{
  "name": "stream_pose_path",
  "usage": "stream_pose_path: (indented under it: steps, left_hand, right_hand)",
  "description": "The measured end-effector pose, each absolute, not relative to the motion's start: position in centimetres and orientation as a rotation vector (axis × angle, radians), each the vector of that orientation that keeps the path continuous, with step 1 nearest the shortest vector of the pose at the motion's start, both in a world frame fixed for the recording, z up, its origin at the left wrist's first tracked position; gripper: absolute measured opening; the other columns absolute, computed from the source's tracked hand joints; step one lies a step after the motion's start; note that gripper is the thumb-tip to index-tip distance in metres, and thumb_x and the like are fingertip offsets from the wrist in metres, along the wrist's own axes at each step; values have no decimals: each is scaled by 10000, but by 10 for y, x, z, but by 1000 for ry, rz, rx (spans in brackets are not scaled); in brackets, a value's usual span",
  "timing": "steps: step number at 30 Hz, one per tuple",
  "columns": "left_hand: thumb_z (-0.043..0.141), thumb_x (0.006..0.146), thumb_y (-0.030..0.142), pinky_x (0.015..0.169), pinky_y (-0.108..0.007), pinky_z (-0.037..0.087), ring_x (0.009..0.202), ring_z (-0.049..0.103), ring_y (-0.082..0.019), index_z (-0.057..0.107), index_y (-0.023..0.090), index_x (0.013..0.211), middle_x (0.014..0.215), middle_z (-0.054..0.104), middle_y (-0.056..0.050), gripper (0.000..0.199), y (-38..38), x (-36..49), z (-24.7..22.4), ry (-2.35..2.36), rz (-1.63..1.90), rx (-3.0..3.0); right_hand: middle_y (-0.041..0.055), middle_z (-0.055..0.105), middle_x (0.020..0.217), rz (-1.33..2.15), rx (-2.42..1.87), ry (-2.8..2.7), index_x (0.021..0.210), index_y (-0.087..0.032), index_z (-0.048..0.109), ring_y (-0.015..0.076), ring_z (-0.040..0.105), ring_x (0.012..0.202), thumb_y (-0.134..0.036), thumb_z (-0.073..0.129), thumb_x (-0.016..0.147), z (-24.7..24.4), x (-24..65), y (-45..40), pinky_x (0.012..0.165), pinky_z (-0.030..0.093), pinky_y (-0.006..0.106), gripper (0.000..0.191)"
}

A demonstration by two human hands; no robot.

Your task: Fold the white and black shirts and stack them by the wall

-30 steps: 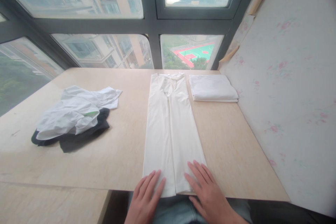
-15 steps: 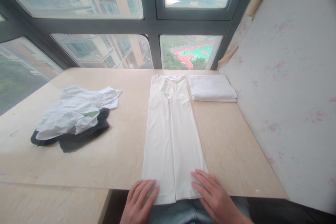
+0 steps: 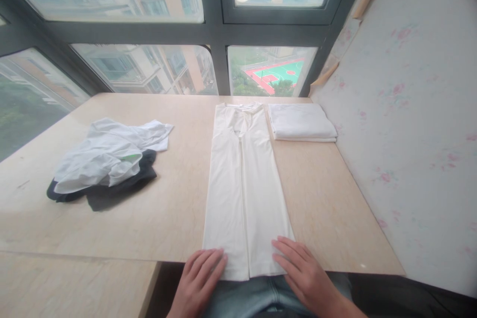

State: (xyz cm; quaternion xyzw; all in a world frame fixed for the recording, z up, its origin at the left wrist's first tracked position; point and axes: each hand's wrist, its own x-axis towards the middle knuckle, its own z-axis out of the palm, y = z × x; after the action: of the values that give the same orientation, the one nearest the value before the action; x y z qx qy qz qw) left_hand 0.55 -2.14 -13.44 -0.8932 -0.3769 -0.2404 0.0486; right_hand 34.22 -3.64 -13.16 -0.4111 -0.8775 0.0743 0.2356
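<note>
A white shirt point(image 3: 244, 184) lies lengthwise on the table, its two sides folded in so that the edges meet along the middle. Its neckline is at the far end, and its hem reaches just over the table's near edge. On the hem's left corner rests my left hand point(image 3: 203, 273), fingers stretched out over the cloth. My right hand point(image 3: 303, 268) lies on the right corner in the same way, fingers extended. Both thumbs are mostly hidden. Neither hand grips the fabric.
A neatly folded white cloth point(image 3: 302, 122) sits right of the shirt's neckline. To the left is a loose pile of a white garment point(image 3: 102, 159) over a black garment point(image 3: 122, 189). The table point(image 3: 179, 198) meets windows behind and a flowered wall point(image 3: 417, 124) at right.
The view has tilted slightly, so everything sits a little higher or lower in the picture. Both hands stay on the hem corners, and the shirt lies as before.
</note>
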Motion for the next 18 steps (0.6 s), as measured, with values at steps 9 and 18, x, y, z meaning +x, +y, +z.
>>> stream_pose_path:
  steps: [9,18]
  left_hand:
    - [517,848,-8,967,-398,530,1083,658,-208,677,214,1108,1068,728,-81,378,-24,-5,-139,-1312,-1008,-2623]
    - [565,876,116,911,-368,543,921,695,-179,670,206,1023,956,736,-49,202,-7,-6,-128,-1305,-1184,-2759]
  right_hand:
    - [116,677,1252,293,-1089,-2298,1190,-150,647,219,573,1266,22,406,868,-132,352,-36,1027,536,377,437]
    - [75,748,991,375,-1106,-2122,1095,-201,684,186,699,960,-85,501,916,-124,354,-19,885,576,349,280]
